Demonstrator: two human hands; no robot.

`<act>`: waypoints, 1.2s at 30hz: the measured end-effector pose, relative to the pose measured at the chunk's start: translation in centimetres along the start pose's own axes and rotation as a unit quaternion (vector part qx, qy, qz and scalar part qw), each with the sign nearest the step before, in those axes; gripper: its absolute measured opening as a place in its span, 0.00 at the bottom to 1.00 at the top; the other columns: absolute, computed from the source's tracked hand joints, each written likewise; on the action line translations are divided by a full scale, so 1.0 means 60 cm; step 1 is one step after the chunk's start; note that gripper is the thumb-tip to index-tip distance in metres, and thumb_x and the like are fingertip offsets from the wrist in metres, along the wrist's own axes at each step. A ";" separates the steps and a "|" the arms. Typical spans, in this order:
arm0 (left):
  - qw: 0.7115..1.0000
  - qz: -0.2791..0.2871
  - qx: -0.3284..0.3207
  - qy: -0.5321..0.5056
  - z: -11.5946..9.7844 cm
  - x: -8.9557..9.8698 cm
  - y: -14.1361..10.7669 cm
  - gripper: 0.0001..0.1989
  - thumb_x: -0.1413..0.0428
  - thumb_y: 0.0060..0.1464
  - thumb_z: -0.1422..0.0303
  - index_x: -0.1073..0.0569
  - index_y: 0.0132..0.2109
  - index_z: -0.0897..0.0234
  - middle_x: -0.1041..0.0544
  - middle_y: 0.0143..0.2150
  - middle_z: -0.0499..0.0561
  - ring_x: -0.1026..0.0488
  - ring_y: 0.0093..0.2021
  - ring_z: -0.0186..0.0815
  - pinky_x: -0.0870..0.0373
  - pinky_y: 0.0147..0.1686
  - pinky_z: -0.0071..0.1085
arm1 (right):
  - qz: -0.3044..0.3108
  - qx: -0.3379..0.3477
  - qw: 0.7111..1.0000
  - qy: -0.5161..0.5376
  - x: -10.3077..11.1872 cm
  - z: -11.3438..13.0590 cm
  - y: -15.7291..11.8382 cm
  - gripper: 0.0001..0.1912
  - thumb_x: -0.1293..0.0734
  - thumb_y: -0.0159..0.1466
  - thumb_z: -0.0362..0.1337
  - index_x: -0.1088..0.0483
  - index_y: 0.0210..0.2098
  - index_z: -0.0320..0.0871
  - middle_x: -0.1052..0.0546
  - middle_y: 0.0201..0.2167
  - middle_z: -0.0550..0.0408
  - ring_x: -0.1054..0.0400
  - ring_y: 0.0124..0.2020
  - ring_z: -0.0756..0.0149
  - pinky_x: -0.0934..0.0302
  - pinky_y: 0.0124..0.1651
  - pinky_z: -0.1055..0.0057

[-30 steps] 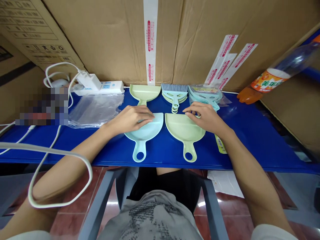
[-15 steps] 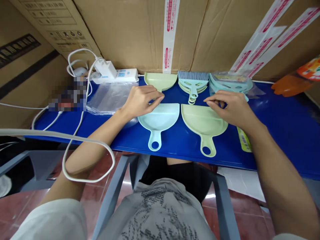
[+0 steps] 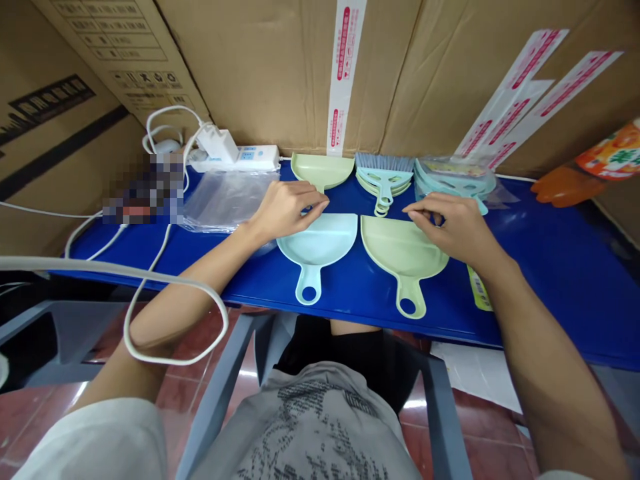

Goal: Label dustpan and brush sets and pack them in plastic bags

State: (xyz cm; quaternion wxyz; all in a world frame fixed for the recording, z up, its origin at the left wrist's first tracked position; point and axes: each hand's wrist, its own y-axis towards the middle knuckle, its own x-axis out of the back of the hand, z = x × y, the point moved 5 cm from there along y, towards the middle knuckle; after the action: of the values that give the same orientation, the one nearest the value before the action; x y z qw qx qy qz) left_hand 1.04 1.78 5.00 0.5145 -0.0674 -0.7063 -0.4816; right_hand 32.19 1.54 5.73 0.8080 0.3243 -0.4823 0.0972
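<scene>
Over the left part of the light blue dustpan point(image 3: 320, 245) is my left hand point(image 3: 290, 208). Its fingers are curled, with the thumb tip close to them and nothing seen between. My right hand point(image 3: 447, 223) hovers at the upper right of a green dustpan point(image 3: 403, 247); thumb and forefinger meet in an apparently bare pinch. Both dustpans lie side by side, handles toward me. Behind them lie another green dustpan point(image 3: 323, 172), a stack topped by a blue hand brush point(image 3: 384, 179) with grey bristles, and blue pieces in clear plastic point(image 3: 453, 179).
Clear plastic bags point(image 3: 225, 200) lie at the left of the blue table point(image 3: 555, 267). Behind them sits a white power strip point(image 3: 257, 157). A white cable point(image 3: 175, 361) loops over my left forearm. Cardboard boxes point(image 3: 280, 73) wall the back. An orange drink bottle point(image 3: 575, 180) is at right.
The view has shifted slightly, so the tabletop things appear a little lower. Both hands keep nearly the same pose above the dustpans, which stay in place.
</scene>
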 end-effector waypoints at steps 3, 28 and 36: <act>1.000 -0.003 0.003 -0.002 0.002 0.000 0.001 0.20 0.50 0.75 0.62 0.15 0.43 0.62 0.14 0.35 0.55 0.17 0.36 0.41 0.33 0.32 0.36 | 0.010 0.011 1.000 -0.006 -0.003 0.006 -0.001 0.15 0.35 0.74 0.44 0.16 0.42 0.49 0.17 0.37 0.47 0.26 0.33 0.55 0.33 0.41 0.56; 0.995 -0.089 0.044 -0.028 0.013 0.012 -0.002 0.19 0.51 0.75 0.64 0.17 0.42 0.63 0.18 0.33 0.53 0.23 0.29 0.35 0.38 0.29 0.33 | 0.056 0.052 0.990 -0.115 -0.037 0.008 0.117 0.19 0.38 0.77 0.41 0.16 0.51 0.44 0.15 0.49 0.41 0.20 0.47 0.44 0.30 0.50 0.51; 0.965 -0.208 0.146 -0.058 0.044 0.022 -0.007 0.17 0.47 0.73 0.61 0.19 0.37 0.61 0.22 0.29 0.51 0.28 0.27 0.34 0.37 0.30 0.33 | -0.187 -0.002 0.976 -0.108 0.034 0.048 0.108 0.19 0.37 0.79 0.44 0.15 0.52 0.46 0.13 0.49 0.44 0.16 0.51 0.46 0.25 0.57 0.47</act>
State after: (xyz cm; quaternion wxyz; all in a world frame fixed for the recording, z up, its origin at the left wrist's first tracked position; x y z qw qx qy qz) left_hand -1.54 3.01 5.75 0.3648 0.1290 -0.7962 -0.4651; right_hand 28.14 4.44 11.16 0.7558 0.4159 -0.4972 -0.0921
